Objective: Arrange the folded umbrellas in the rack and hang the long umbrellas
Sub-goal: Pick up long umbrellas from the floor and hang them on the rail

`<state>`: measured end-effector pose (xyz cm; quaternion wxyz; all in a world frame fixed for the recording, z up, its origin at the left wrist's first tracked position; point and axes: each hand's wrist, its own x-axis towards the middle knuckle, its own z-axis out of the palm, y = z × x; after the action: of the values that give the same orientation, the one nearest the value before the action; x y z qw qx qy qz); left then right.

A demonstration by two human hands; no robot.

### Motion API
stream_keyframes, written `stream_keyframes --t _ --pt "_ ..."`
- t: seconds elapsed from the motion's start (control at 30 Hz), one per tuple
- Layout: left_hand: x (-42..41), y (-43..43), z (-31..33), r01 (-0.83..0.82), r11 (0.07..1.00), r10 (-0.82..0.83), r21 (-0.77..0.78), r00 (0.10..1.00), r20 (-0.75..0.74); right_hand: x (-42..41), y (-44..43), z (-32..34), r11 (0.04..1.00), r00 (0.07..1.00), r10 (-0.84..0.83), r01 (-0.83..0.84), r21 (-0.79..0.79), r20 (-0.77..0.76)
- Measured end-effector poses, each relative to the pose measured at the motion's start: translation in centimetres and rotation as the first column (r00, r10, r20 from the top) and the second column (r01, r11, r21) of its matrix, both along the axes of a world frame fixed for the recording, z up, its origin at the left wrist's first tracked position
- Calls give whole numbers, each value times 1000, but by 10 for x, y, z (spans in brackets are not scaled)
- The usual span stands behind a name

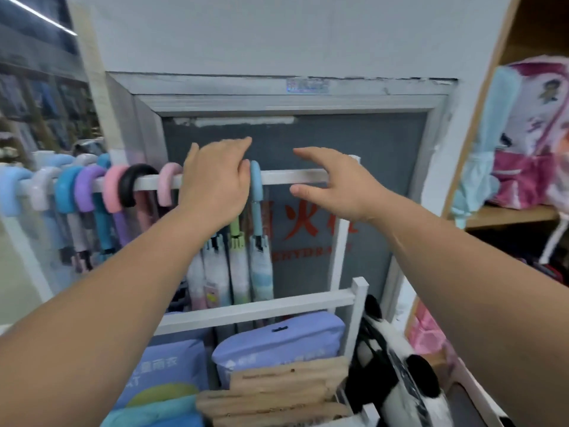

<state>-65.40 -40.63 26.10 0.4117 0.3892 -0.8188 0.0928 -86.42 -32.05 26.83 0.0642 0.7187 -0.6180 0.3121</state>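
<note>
**Q:** Where are the long umbrellas (87, 188)?
**A:** They hang by curved handles on the white rail (292, 176). The blue-handled umbrella (256, 192) is rightmost.
**Q:** And your hands?
**A:** My left hand (215, 183) lies over the rail beside it, fingers (244, 167) curled; what it grips, I cannot tell. My right hand (335, 183) is released, fingers spread, near the rail.

Grey panel (385, 143) in pale chipped frame (277, 101), red lettering (295, 220) across its lower half. White wall (277, 35) above panel. Wooden shelf (508, 215) right of panel, pink backpack (529, 134) on it. Ceiling light strip (40, 16) far upper left of panel.
</note>
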Motion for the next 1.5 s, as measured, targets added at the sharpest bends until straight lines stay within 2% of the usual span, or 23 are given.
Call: stream_keyframes --t 0.13,0.33,0.6,0.87,1.2,1.4,1.5 --pt "-33 36 1 91 995 -87 -28 990 109 -28 53 -18 990 991 -125 122 -65 -53" --pt "-97 111 -16 224 974 -221 17 940 260 -97 158 -48 937 930 -345 349 7 -127" --pt "-217 254 -81 279 945 -321 169 889 326 -208 341 -109 837 850 -504 524 157 -149" --pt "-333 405 -152 368 838 -514 404 782 353 -290 518 -177 675 732 -664 675 296 -155" --pt "-457 466 -264 430 682 -704 591 605 372 -372 600 -279 416 582 -799 717 560 -153" --pt "-543 467 -342 395 583 -782 710 509 358 -437 615 -342 256 508 -837 690 677 -202" --pt "-583 464 -376 351 529 -823 773 435 366 -462 621 -371 193 466 -864 659 727 -193"
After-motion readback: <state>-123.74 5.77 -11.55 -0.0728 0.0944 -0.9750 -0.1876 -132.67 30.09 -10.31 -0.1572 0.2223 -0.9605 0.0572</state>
